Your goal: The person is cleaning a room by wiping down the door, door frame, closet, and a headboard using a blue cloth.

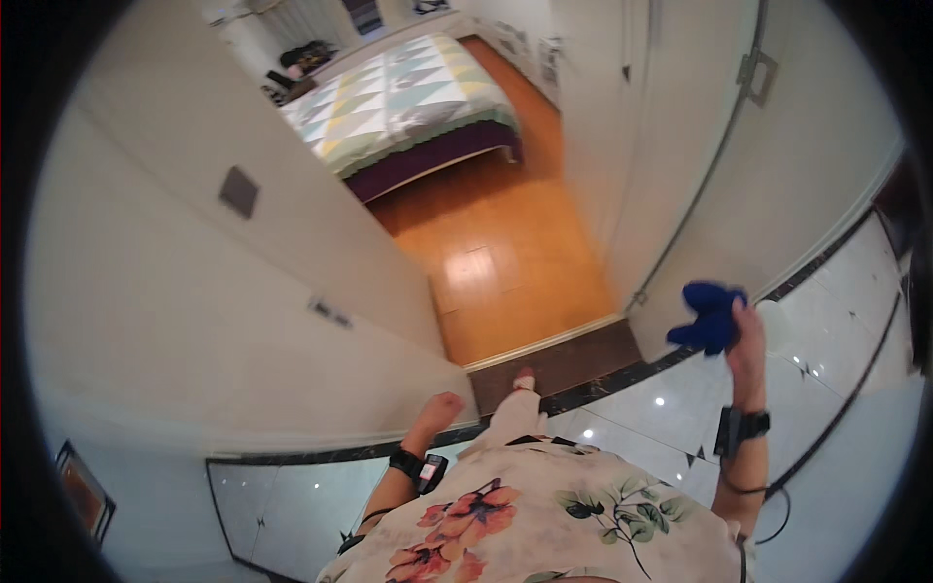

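My right hand (746, 340) is held out to the right, closed around a bunched dark blue cloth (709, 319). Parts of the cloth stick out in lobes beyond my fingers; its exact kind does not show. Low in front of my body on the left is my left hand (442, 412), its fingers curled in with nothing visible in them. A black band with a small device (428, 473) sits on my left wrist, and another black wristband (743, 428) is on the right one.
Ahead, a doorway with a dark threshold (564, 364) leads onto an orange wooden floor (505, 262). My foot (525, 379) is at the threshold. Inside stands a bed (408, 87) with a patterned cover. White walls flank the opening, with a light switch (238, 191) on the left.
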The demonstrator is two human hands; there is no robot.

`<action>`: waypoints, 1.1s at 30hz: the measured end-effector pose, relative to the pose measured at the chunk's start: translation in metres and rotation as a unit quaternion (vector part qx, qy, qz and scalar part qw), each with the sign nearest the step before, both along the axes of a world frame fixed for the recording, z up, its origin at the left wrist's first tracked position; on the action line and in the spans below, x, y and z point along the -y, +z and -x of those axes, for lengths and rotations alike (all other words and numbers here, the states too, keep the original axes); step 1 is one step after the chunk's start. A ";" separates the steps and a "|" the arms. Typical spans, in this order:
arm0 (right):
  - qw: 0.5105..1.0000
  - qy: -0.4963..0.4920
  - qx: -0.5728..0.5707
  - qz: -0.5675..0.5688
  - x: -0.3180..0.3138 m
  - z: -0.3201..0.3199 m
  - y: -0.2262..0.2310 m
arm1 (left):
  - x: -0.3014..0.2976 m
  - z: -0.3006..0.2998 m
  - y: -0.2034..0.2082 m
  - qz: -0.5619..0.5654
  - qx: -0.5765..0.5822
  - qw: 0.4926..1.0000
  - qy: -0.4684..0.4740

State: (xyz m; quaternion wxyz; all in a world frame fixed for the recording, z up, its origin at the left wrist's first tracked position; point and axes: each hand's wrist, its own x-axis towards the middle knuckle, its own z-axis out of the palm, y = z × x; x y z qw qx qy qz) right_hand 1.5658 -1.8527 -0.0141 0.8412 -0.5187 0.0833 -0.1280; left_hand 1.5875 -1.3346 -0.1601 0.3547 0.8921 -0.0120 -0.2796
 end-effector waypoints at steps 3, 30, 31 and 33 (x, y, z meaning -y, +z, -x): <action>0.985 -0.054 0.039 0.156 0.019 -0.050 0.087 | 0.011 -0.050 -0.030 0.026 -0.031 0.998 0.038; 0.062 -0.485 0.019 0.872 0.102 -0.214 0.253 | 0.044 -0.412 -0.172 0.211 -0.183 0.959 0.040; -0.050 -0.534 -0.003 0.844 0.109 -0.214 0.310 | 0.053 -0.427 -0.170 0.291 -0.206 0.931 0.072; -0.047 -0.546 -0.083 0.833 0.115 -0.212 0.415 | 0.125 -0.434 -0.149 0.218 -0.118 0.968 -0.032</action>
